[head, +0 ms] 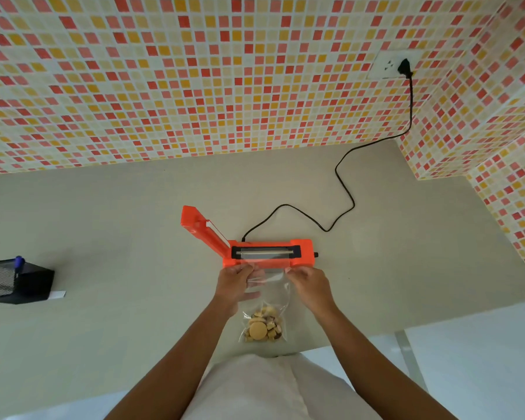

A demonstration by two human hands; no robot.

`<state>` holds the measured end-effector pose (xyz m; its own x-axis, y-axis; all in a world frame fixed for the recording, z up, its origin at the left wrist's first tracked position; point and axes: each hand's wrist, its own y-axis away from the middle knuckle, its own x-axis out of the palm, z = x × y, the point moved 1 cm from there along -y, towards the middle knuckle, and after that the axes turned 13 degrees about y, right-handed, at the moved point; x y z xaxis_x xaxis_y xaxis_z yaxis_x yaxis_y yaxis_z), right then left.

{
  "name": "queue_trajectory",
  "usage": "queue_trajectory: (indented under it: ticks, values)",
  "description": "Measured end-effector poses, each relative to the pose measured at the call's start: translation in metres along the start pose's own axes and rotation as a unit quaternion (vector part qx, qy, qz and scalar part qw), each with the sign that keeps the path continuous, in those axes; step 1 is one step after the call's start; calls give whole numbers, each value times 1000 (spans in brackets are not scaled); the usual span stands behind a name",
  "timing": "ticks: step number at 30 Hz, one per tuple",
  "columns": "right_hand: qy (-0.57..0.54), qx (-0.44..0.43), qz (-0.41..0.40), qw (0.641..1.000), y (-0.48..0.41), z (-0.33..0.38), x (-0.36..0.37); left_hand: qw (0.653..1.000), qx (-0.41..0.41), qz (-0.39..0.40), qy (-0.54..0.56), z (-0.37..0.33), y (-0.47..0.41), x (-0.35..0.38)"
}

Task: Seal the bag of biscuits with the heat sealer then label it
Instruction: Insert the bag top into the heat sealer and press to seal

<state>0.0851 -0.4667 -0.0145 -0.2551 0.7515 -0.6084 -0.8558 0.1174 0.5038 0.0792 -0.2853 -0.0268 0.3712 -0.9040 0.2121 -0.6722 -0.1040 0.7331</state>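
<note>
— Two hands on it? Where's the bag (267, 304)?
— Left hand (235, 283) and right hand (308, 283) pinch its open mouth, just beside the open heat sealer (267, 253); biscuits (262, 328) lie nearer the person.

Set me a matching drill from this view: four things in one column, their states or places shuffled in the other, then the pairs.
Things
1. heat sealer
2. bag of biscuits
3. plug
4. mesh pen holder

States or places
A. in the wall socket
B. at the far left of the counter, with a blue pen in it
C. lid raised, sealing strip bare
D. top edge held by the left hand and right hand

Pairs: 1-C, 2-D, 3-A, 4-B
</note>
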Motion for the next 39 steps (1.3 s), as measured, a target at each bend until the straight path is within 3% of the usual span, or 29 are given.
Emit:
queue_trajectory:
  ticks: [6, 39]
  values:
    - [-103, 2, -14, 995, -1, 8, 1, 1000, -12, -1, 20, 0, -3, -1]
    - [-152, -145, -13, 977, 3, 20, -4, 998, -14, 44, 35, -2, 0, -3]
